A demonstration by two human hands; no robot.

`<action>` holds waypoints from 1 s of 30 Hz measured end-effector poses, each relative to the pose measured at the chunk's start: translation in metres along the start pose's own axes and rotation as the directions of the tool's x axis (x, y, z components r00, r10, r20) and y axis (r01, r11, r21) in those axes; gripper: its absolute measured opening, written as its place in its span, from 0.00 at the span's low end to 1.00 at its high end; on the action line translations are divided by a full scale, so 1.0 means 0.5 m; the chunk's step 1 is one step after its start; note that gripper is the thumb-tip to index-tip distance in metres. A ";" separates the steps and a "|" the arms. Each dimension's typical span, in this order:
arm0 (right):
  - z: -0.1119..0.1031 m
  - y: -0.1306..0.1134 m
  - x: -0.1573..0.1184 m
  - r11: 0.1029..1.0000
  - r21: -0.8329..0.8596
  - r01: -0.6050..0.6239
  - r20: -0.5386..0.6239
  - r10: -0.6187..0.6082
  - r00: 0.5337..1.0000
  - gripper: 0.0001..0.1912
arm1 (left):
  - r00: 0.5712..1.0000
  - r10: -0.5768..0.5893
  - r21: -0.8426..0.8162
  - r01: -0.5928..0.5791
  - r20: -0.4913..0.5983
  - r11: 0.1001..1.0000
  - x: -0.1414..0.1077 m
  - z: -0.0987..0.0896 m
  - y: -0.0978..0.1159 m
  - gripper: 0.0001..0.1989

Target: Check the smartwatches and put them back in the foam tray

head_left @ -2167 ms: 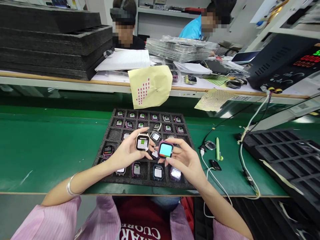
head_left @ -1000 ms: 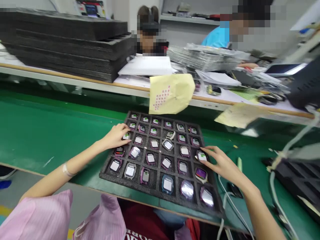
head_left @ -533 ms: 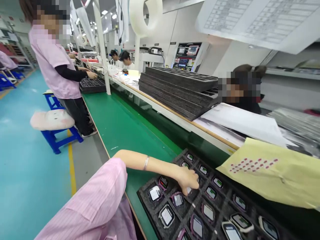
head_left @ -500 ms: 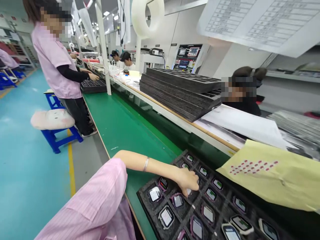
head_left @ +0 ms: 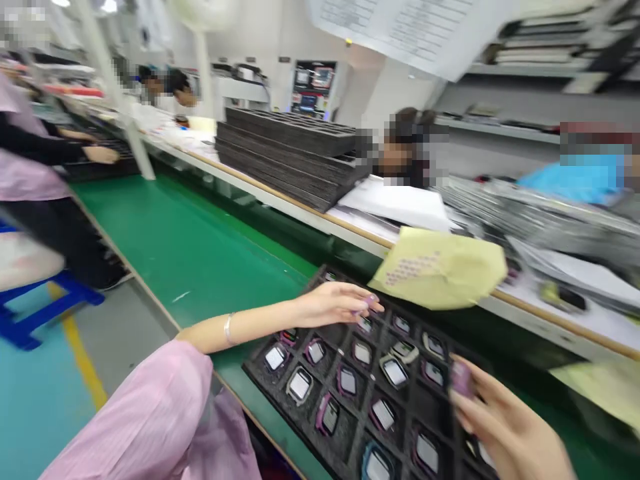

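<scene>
A black foam tray [head_left: 355, 437] holds rows of strapless smartwatches, mostly with purple or pale frames and white-labelled screens. Over its far part, my left hand [head_left: 333, 303] is closed in a pinch on a small purple watch [head_left: 367, 304], mostly hidden by the fingers. My right hand [head_left: 510, 423], at the tray's right side, is closed around another purple watch [head_left: 462, 377], blurred by motion. Below the hands, a pale-framed watch [head_left: 394, 371] lies tilted against another in its compartment. A teal-framed watch [head_left: 377, 461] sits near the bottom edge.
The tray stands on a green bench [head_left: 200, 247]. Behind it runs a raised shelf with stacked black foam trays [head_left: 290, 157], white papers [head_left: 400, 203] and a hanging yellow sheet [head_left: 445, 267]. A co-worker in pink [head_left: 25, 153] stands at the left; others sit beyond the shelf.
My left hand has lifted out of the tray with a purple watch. My right hand has come into view at the right, holding another. The view has turned to the right.
</scene>
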State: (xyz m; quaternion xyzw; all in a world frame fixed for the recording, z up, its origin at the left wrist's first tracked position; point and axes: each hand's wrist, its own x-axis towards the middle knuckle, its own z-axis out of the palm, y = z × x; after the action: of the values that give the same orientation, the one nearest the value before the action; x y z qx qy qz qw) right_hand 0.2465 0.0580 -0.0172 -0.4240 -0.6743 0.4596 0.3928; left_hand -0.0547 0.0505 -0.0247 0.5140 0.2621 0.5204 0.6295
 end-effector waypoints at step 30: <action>0.114 -0.052 -0.096 0.960 0.277 0.040 -0.031 -0.032 0.999 0.14 | 0.992 -0.119 0.013 0.120 -0.046 0.993 -0.081 0.144 -0.009 0.16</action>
State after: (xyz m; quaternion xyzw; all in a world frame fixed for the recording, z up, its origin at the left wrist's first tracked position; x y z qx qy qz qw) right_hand 0.2047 -0.0088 -0.0146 -0.3586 -0.6057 0.5366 0.4654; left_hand -0.0036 -0.0138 -0.0132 0.4906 0.3106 0.4911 0.6494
